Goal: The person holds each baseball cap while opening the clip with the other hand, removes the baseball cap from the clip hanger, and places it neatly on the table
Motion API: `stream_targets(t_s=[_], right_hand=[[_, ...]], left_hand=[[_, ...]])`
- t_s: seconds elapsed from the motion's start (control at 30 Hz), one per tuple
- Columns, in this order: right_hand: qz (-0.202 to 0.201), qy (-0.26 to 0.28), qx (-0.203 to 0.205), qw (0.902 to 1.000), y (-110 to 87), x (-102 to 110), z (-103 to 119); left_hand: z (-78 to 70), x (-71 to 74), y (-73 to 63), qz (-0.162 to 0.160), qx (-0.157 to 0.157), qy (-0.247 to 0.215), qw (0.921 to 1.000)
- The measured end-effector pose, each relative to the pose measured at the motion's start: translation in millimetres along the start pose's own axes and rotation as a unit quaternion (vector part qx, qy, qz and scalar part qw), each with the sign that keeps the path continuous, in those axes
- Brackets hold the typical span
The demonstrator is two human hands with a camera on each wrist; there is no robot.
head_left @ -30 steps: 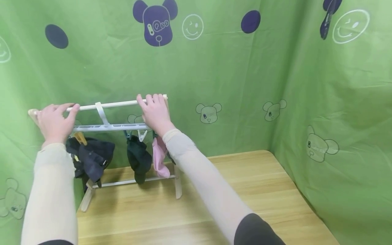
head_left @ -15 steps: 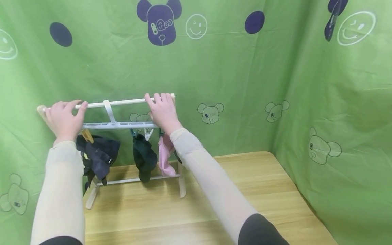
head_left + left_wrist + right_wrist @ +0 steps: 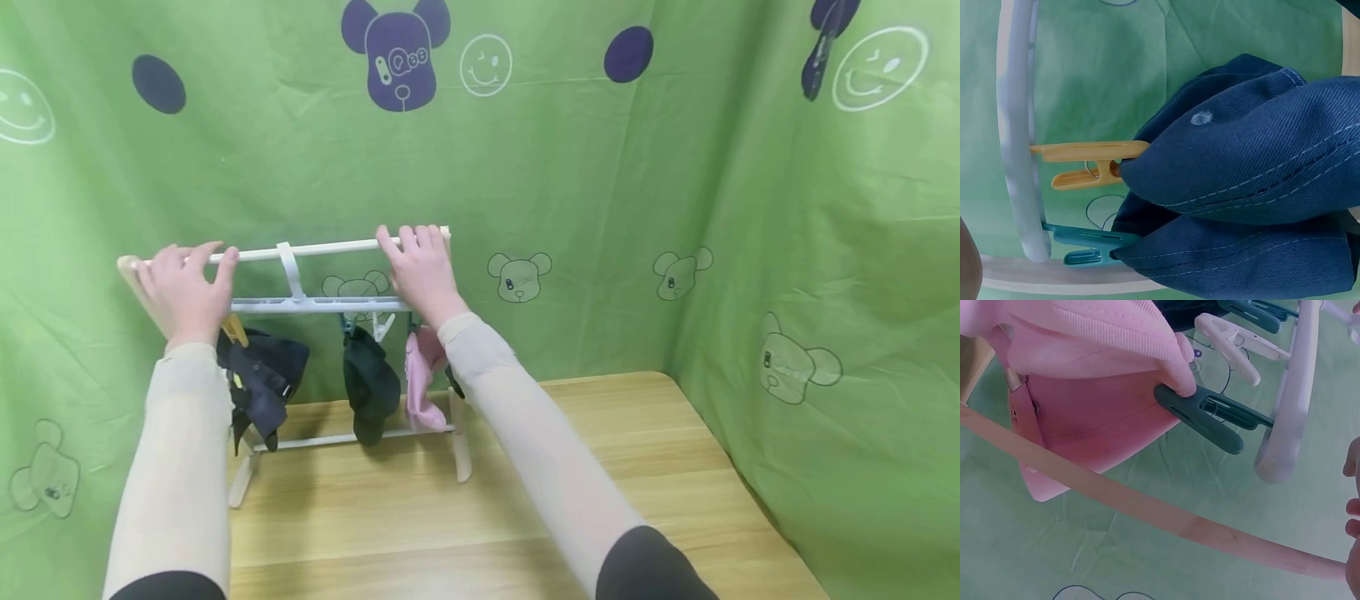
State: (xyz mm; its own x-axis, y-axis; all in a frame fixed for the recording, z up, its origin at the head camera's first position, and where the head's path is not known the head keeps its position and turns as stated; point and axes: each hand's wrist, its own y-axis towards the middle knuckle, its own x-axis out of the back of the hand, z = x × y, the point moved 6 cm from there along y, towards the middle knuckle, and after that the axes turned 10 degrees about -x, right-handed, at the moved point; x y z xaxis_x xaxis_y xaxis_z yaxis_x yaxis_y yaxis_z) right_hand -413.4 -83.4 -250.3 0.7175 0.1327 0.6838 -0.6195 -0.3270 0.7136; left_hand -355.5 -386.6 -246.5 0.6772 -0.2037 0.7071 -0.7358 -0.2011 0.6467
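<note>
A small wooden drying rack (image 3: 461,454) stands at the left of the table. My left hand (image 3: 187,296) grips its white top rod (image 3: 337,248) near the left end, and my right hand (image 3: 423,275) holds it close to the right end. A pale blue clip hanger (image 3: 330,306) hangs from that rod by its hook, between my hands. Below it, a yellow peg (image 3: 1091,151) and a teal peg (image 3: 1094,237) hold navy denim cloth (image 3: 1241,156). A dark cap (image 3: 370,387) hangs mid-hanger. On the right, a dark green peg (image 3: 1204,419) holds a pink cap (image 3: 1097,415).
The wood-grain table (image 3: 600,467) extends to the right of the rack. Green curtain (image 3: 585,183) printed with bears and smiley faces stands behind and along the right side. A white peg (image 3: 1229,347) hangs between the dark and pink caps.
The rack, with the hanger and the hung pieces, has shifted right across the table. Both hands have moved with it, keeping their hold on the rod.
</note>
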Motion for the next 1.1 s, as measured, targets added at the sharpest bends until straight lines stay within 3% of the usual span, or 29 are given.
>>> stream_targets(t_s=[0.5, 0.8, 1.1], right_hand=[[-0.043, 0.02, 0.001, 0.9989, -6.1, -2, -26], [-0.064, 0.023, 0.0, 0.9977, -9.4, -6, -42], [-0.081, 0.039, -0.005, 0.9959, -13.5, -2, -54]], left_hand=[[-22.1, -10.9, -3.2, -0.059, -0.012, -0.048, 0.997], [-36.9, -17.0, -5.0, -0.047, -0.005, -0.045, 0.9979], [-47.3, -24.0, -4.9, -0.059, 0.006, -0.062, 0.9963]])
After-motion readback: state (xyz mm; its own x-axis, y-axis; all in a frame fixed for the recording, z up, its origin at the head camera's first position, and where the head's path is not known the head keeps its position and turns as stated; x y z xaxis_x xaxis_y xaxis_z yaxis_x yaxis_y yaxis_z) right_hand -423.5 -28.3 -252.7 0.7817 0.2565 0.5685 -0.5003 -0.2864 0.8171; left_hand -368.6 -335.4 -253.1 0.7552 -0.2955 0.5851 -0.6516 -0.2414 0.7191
